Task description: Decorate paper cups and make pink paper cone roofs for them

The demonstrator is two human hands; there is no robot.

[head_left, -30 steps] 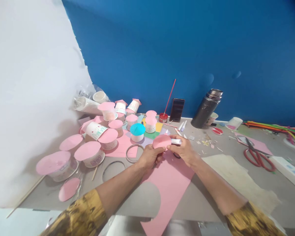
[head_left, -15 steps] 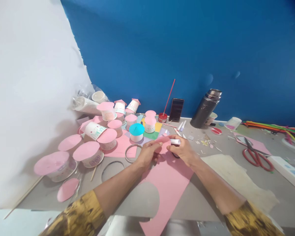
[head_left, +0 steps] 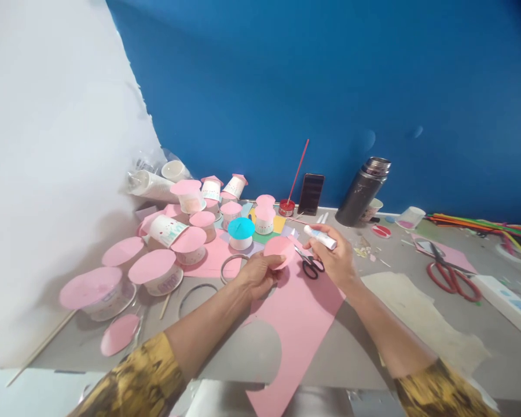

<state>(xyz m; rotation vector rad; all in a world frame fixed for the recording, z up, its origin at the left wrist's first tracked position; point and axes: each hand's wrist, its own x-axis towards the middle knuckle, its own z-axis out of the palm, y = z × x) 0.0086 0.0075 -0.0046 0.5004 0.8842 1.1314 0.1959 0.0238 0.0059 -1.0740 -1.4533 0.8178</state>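
Observation:
My left hand [head_left: 263, 275] is closed on a small pink paper disc [head_left: 278, 250], thumb on top and fingers beneath. A white glue stick [head_left: 321, 237] with faint blue print is gripped in my right hand [head_left: 336, 258], tilted, its narrower end toward the upper left. Some space separates it from the disc. Between the hands, black-handled scissors [head_left: 311, 267] lie on a large pink paper sheet [head_left: 306, 313] with curved cut-outs. Just beyond the disc stands a white paper cup [head_left: 241, 242] topped by a turquoise paper disc [head_left: 241, 228].
Several pink-topped paper cups [head_left: 158, 281] crowd the left, near grey rings [head_left: 200, 298]. A phone [head_left: 311, 194] and a dark flask [head_left: 363, 194] stand by the blue wall. At right are red-handled scissors [head_left: 454, 278], a power strip [head_left: 510, 307] and crumpled pale paper [head_left: 421, 318].
My right hand has drawn back to the right with the glue stick, away from the disc. The black-handled scissors have come into fuller view. My left hand still holds the disc, now turned flatter.

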